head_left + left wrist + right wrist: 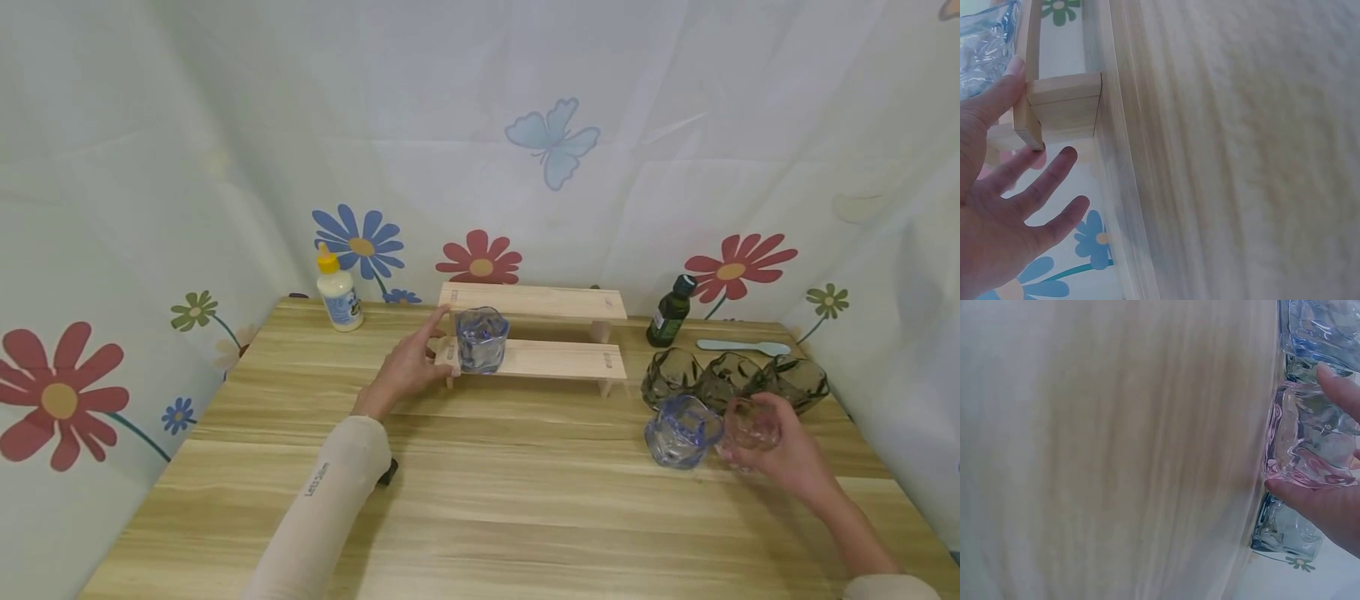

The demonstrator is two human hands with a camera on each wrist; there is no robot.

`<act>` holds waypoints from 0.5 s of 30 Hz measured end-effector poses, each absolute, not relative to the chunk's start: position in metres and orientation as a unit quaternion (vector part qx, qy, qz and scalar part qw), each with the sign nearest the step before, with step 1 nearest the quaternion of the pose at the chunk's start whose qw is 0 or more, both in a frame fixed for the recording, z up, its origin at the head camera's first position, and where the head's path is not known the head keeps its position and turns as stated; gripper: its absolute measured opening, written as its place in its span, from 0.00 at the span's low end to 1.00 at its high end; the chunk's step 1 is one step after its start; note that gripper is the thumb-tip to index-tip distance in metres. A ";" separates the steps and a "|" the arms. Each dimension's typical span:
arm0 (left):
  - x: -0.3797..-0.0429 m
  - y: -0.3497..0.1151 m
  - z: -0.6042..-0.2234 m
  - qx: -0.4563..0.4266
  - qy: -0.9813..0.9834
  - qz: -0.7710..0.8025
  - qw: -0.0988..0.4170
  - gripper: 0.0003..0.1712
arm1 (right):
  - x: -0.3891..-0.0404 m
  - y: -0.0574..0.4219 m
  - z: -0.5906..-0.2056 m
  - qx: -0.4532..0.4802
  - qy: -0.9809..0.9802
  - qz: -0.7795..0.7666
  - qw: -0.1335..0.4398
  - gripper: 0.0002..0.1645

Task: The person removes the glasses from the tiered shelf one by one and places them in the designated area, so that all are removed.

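Observation:
My left hand [408,367] is at the left end of a small two-tier wooden shelf [562,358]. Its thumb touches the lower board beside a blue-tinted glass [482,340] standing there; the other fingers [1054,175] are spread and fairly straight. On the right, my right hand [791,450] grips a pink-tinted glass [1310,437] between thumb and fingers, low at the tabletop. Directly left of it stands another blue-tinted glass [681,433]. Behind these, several dark grey glasses [727,379] form a row, partly hidden by the front glasses and the hand.
A white bottle with a yellow cap [340,292] stands at the back left of the wooden table [480,500]. Right of the shelf are a dark green bottle [671,312] and a pale blue utensil [742,346]. A flower-printed curtain [420,125] hangs behind.

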State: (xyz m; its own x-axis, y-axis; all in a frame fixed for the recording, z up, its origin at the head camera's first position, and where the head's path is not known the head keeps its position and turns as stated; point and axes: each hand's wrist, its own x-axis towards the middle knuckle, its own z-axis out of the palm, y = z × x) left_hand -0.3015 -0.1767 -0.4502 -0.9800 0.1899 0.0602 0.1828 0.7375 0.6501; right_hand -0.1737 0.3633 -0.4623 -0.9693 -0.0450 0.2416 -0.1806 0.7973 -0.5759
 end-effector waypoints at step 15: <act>-0.301 -0.177 -0.451 0.107 0.931 0.349 0.001 0.63 | -0.176 0.370 -0.433 0.092 -0.934 0.340 0.065 0.70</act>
State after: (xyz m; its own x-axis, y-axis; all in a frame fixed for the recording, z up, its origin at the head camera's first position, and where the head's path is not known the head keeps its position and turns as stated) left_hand -0.3015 -0.1772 -0.4506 -0.9771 0.1998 0.0733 0.1988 0.7338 0.6496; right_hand -0.1757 0.3700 -0.4329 -0.9745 -0.1275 0.1844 -0.2162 0.7521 -0.6225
